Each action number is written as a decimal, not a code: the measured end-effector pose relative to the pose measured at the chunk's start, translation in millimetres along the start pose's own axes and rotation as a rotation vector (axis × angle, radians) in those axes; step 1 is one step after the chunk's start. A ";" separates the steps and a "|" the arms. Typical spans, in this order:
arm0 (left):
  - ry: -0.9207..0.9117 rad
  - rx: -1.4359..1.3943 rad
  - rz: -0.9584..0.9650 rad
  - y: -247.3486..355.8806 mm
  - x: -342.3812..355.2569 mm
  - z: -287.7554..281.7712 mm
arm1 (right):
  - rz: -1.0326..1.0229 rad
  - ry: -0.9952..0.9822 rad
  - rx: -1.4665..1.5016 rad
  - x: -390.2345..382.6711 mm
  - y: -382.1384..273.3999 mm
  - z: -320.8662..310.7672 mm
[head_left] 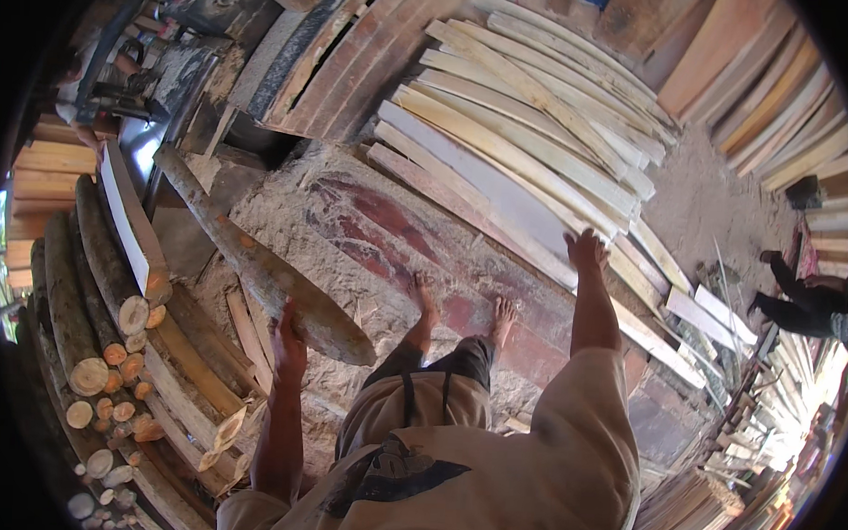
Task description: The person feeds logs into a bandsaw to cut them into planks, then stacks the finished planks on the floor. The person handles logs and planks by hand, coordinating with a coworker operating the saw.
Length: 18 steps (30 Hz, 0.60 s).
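My left hand (289,328) grips a long bark-covered wooden slab (256,268), its far end slanting toward the machinery at upper left. My right hand (588,252) rests on or just over a pile of long pale sawn boards (497,181), fingers bent and slightly apart. Below me my bare feet stand on a dusty reddish surface (379,217).
Stacked logs (89,375) lie at my left. A co-worker's hand (97,141) touches a white-faced plank (127,217) beside machinery (178,79). Another person's legs (796,315) show at right. Planks (748,89) lean at upper right; more wood (774,417) lies lower right.
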<state>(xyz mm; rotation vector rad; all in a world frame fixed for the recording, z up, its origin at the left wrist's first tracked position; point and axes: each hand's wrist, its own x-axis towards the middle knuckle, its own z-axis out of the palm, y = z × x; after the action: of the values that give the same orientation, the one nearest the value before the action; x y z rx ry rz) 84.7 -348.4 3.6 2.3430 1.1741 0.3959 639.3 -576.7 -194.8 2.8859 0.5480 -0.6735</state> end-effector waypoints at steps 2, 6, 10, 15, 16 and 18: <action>-0.043 -0.019 0.042 49.3 -8.0 20.5 | 0.084 -0.052 0.207 -13.7 -21.5 -31.5; -0.122 -0.631 -0.169 164.2 -23.2 113.0 | -0.452 -1.002 1.060 -96.5 5.9 -23.2; -0.372 -0.477 0.071 317.6 -35.5 157.1 | -0.647 -0.965 0.979 -260.6 97.2 -152.7; -1.398 -0.818 -0.150 395.9 -61.1 209.3 | 0.068 -0.449 1.709 -385.8 200.4 -162.3; -1.495 -0.752 -0.014 398.7 -57.7 218.1 | 0.120 -0.263 1.698 -396.6 201.3 -147.6; -1.619 -0.612 0.234 396.4 -54.0 233.9 | 0.251 0.015 1.790 -393.3 213.1 -128.8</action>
<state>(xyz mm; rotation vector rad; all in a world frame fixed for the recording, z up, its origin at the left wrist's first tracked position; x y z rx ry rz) 424.2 -663.5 19.6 1.4215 -0.0537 -0.8448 442.9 -873.1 105.6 4.1940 -1.0464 -1.6849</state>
